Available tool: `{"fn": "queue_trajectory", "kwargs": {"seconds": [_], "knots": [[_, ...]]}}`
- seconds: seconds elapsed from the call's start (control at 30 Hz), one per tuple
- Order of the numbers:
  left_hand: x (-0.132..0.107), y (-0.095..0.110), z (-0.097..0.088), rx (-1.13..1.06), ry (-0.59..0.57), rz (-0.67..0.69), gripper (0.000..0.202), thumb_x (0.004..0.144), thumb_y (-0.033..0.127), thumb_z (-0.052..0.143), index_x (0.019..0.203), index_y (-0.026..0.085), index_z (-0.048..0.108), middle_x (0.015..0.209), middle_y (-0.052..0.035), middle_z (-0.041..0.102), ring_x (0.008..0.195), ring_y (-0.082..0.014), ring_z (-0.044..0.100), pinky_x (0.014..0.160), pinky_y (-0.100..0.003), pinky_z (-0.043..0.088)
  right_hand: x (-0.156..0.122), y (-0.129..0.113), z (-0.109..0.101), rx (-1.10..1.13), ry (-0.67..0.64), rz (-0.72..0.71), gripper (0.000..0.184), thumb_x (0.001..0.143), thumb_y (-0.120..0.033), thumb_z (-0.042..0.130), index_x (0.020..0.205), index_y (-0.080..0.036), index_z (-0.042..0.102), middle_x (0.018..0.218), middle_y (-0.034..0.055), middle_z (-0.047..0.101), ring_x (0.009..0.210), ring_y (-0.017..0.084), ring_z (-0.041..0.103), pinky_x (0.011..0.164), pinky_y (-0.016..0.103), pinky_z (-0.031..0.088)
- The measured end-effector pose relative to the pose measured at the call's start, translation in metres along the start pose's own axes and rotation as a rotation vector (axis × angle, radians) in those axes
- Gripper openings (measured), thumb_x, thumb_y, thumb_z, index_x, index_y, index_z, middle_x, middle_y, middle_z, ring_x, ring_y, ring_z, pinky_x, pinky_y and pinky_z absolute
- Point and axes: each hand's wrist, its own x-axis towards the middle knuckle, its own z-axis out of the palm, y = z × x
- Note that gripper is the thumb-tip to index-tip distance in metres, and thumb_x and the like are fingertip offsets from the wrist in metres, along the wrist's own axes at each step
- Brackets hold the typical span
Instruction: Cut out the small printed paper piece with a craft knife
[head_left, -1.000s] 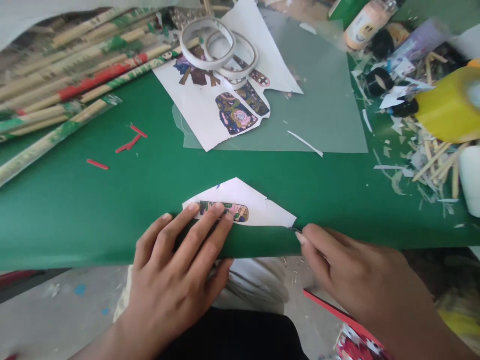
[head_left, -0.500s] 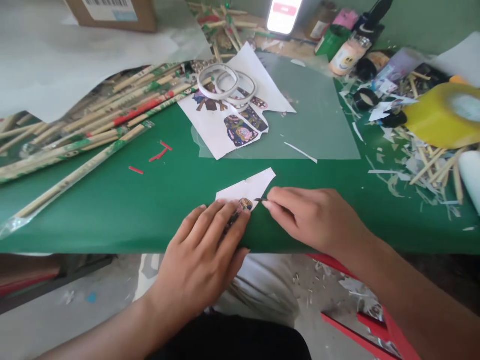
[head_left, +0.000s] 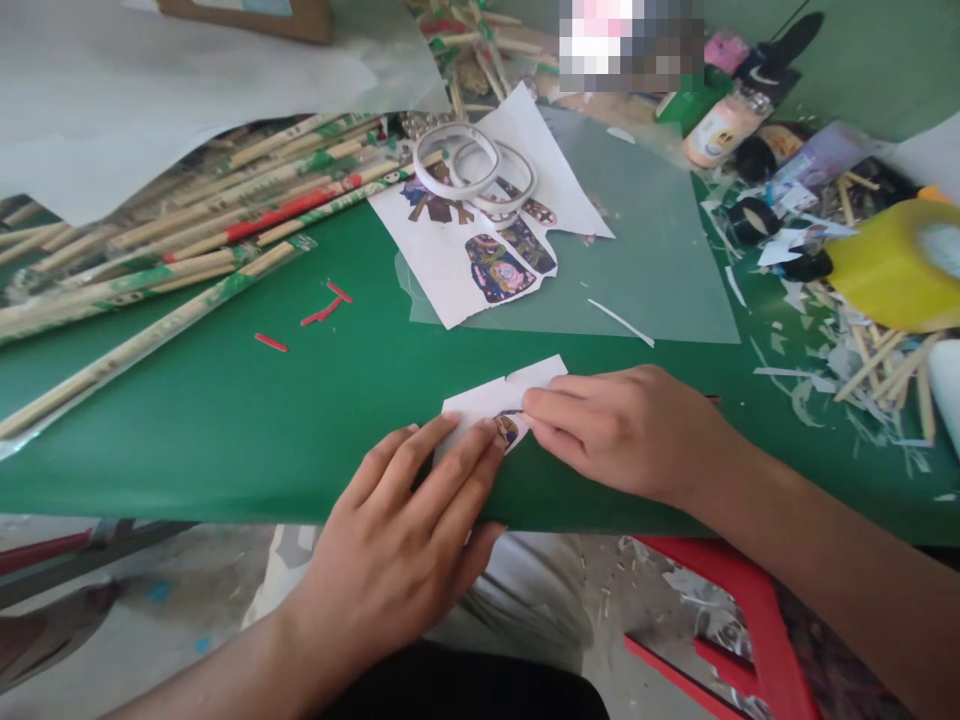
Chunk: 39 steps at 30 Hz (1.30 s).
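Observation:
A small piece of white paper (head_left: 480, 397) with a printed, coloured figure lies near the front edge of the green table. My left hand (head_left: 424, 490) rests flat on its lower left part, fingers stretched out, covering some of the print. My right hand (head_left: 611, 425) is closed in a pinch at the paper's right side, over its edge. A thin dark tip (head_left: 511, 412) sticks out from these fingers beside the print, like a craft knife's blade; the handle is mostly hidden in the hand.
A larger printed sheet (head_left: 450, 290) with white tape rings (head_left: 456, 190) lies behind. Wrapped chopsticks (head_left: 247, 225) are heaped at left, near red scraps (head_left: 326, 310). Yellow tape (head_left: 885, 260), paper shreds and a bottle (head_left: 724, 130) stand at right.
My right hand has moved in over the paper's right edge, with the tip now along the print. The paper has turned slightly under my left hand, and the view has shifted a little.

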Motion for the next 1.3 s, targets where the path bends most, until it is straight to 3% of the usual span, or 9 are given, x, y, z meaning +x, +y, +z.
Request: {"fn": "queue_trajectory", "kwargs": {"seconds": [0.67,1.03,1.3], "knots": [[0.001,-0.001,0.000,0.008,-0.006,0.019,0.040,0.096,0.031,0.052,0.129,0.010,0.059,0.135,-0.0043,0.063,0.120,-0.0295,0.054,0.096,-0.043,0.041,-0.012,-0.026,-0.002,-0.089,-0.040,0.211,0.023,0.093,-0.019,0.043,0.073,-0.023,0.055,0.050,-0.0070,0.038,0.040,0.012,0.027,0.044,0.028,0.012],[0.003,0.000,0.000,0.021,-0.001,0.010,0.040,0.096,0.031,0.052,0.129,0.011,0.059,0.134,-0.0040,0.064,0.118,-0.0285,0.055,0.095,-0.042,0.042,-0.009,-0.052,-0.005,-0.064,-0.081,0.455,0.017,0.092,-0.022,0.046,0.079,-0.023,0.057,0.048,-0.0057,0.047,0.034,0.014,0.039,0.043,0.027,0.010],[0.003,-0.001,0.002,0.029,0.012,0.021,0.042,0.094,0.032,0.054,0.131,0.012,0.059,0.134,-0.0039,0.064,0.116,-0.0282,0.057,0.093,-0.041,0.043,-0.006,-0.081,-0.009,-0.118,-0.135,0.632,0.013,0.087,-0.014,0.053,0.077,-0.022,0.054,0.050,-0.0040,0.051,0.036,0.015,0.047,0.044,0.027,0.011]]}}
